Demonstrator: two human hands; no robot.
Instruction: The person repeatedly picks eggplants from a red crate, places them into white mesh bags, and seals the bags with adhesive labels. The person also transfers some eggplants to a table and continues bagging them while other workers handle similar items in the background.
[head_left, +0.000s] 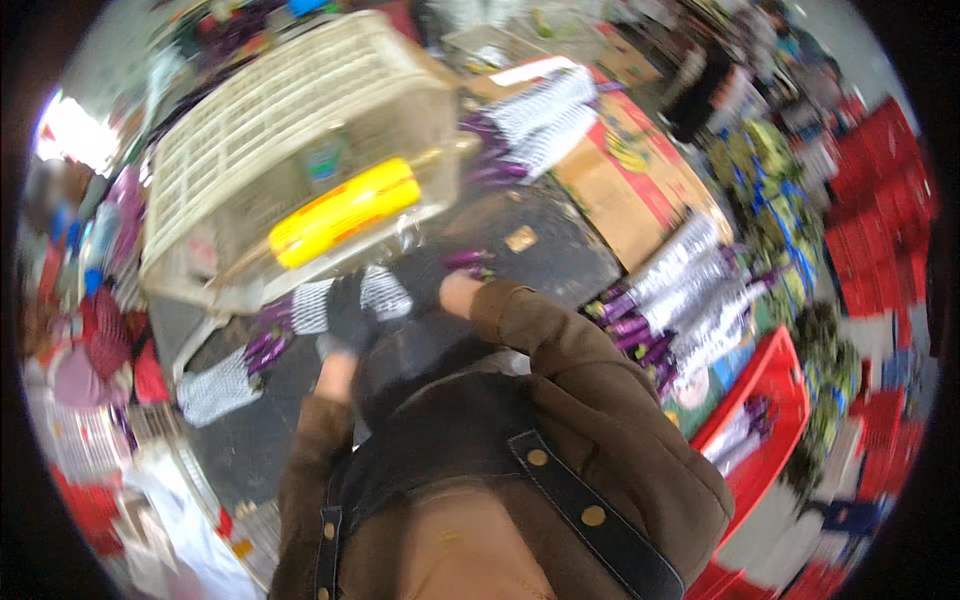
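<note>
My left hand (349, 313), in a dark glove, lies across a bundle of purple eggplants in a white foam net (311, 306) and grips it. The net shows on both sides of the fingers. My right hand (424, 289), dark-gloved too, is blurred against the black tabletop (555, 251), so its fingers cannot be made out. Purple eggplant ends (469, 260) show just beyond the right wrist. Left of my left hand lies another netted eggplant bundle (217, 386). Ahead, a yellow-wrapped film roll (345, 214) sits on a rod across a pale plastic crate (300, 97) turned on its side.
Netted eggplants (544, 112) lie by a cardboard box (637, 180) at the far right. Nearer, several shiny film-wrapped eggplant bundles (682, 292) are stacked. A red crate (780, 375) stands at the right, before leafy greens (772, 202) tied with blue bands.
</note>
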